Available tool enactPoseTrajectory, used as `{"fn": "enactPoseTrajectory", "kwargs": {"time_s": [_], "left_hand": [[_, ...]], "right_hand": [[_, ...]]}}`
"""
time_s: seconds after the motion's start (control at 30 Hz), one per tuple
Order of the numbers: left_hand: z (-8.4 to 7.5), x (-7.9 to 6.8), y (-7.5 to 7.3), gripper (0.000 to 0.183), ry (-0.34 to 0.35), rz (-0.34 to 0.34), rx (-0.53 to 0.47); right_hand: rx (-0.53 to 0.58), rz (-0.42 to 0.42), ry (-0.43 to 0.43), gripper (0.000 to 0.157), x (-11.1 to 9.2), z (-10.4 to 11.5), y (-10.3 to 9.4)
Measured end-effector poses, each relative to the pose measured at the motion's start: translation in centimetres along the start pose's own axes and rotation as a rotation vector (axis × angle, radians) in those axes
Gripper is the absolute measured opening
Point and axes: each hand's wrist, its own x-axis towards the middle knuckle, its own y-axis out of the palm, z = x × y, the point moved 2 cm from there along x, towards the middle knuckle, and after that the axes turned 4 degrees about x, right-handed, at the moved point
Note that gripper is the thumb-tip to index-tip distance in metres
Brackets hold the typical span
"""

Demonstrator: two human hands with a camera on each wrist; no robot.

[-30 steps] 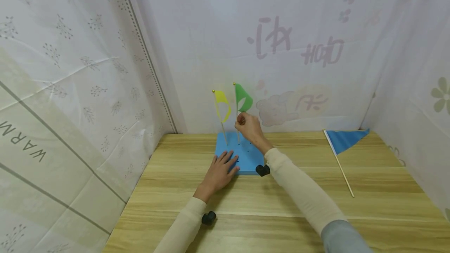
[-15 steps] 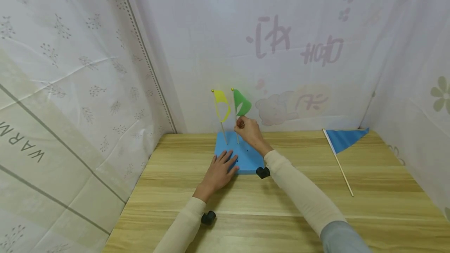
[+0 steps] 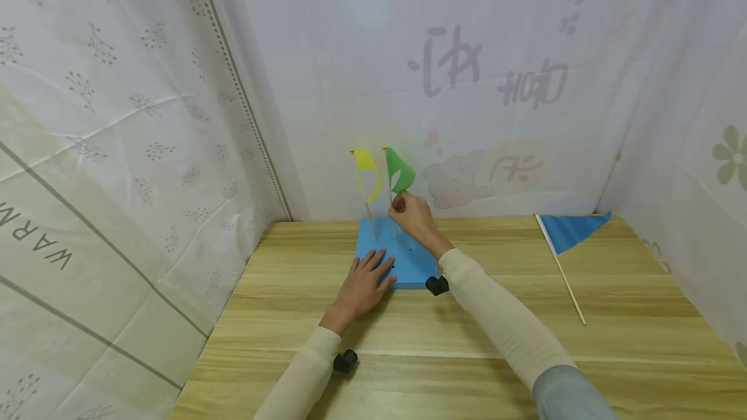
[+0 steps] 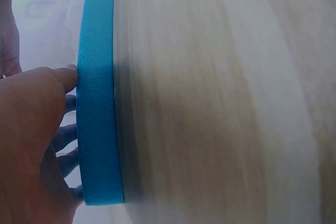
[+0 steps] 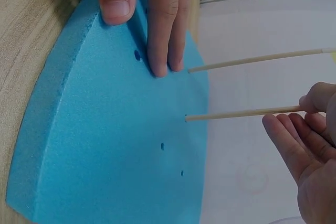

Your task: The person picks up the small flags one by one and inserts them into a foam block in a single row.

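A blue foam board (image 3: pixel 411 271) with small holes lies at the back of the table. My left hand (image 3: pixel 363 287) rests on its near left part, fingers spread and straight; the left wrist view shows the thumb at the board's edge (image 4: pixel 97 98). The right hand (image 3: pixel 415 218) pinches the stick of a green flag (image 3: pixel 400 170) between thumb and fingers. In the right wrist view the lower end of that stick (image 5: pixel 236 113) stands in a hole. Left of it, a yellow flag (image 3: pixel 367 161) stands in the board, leaning slightly, touched by neither hand.
A blue triangular flag (image 3: pixel 572 232) on a wooden stick lies on the right of the wooden table (image 3: pixel 467 368). Printed curtains (image 3: pixel 327 83) hang behind the table and at both sides. Open holes (image 5: pixel 163 146) show in the board beside the green flag's stick.
The green flag has come down a little and shifted slightly left, with the right hand on its stick. The left hand stays on the board.
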Motion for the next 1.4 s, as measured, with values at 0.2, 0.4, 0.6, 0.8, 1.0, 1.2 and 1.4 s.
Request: {"fn": "enactPoseTrajectory", "kwargs": {"time_s": [0.2, 0.4, 0.6, 0.8, 1.0, 1.2, 1.4], "left_hand": [[0.0, 0.1, 0.0, 0.057, -0.003, 0.007, 0.003], [-0.1, 0.0, 0.0, 0.056, -0.001, 0.004, -0.001], [-0.2, 0.0, -0.2, 0.055, 0.003, -0.005, -0.003], [-0.2, -0.1, 0.0, 0.056, 0.005, -0.006, 0.011], [-0.1, -0.1, 0.0, 0.056, 0.009, -0.008, 0.021], [-0.1, -0.1, 0.0, 0.056, 0.008, -0.006, 0.013], [-0.2, -0.2, 0.0, 0.056, 0.005, -0.004, 0.003]], "right_hand": [[0.018, -0.006, 0.004, 0.012, 0.0, 0.0, -0.4], [0.005, -0.010, -0.001, 0.010, -0.2, -0.2, -0.9], [-0.006, -0.026, -0.026, 0.009, -0.4, -0.4, -2.1], [-0.023, -0.048, -0.064, 0.008, -1.0, -0.5, -4.1], [-0.047, -0.050, -0.079, 0.009, -1.2, -1.1, -6.2], [-0.083, -0.051, -0.090, 0.010, -1.8, -1.7, -8.2], [-0.095, -0.069, -0.108, 0.011, -2.9, -2.4, -10.4]]}}
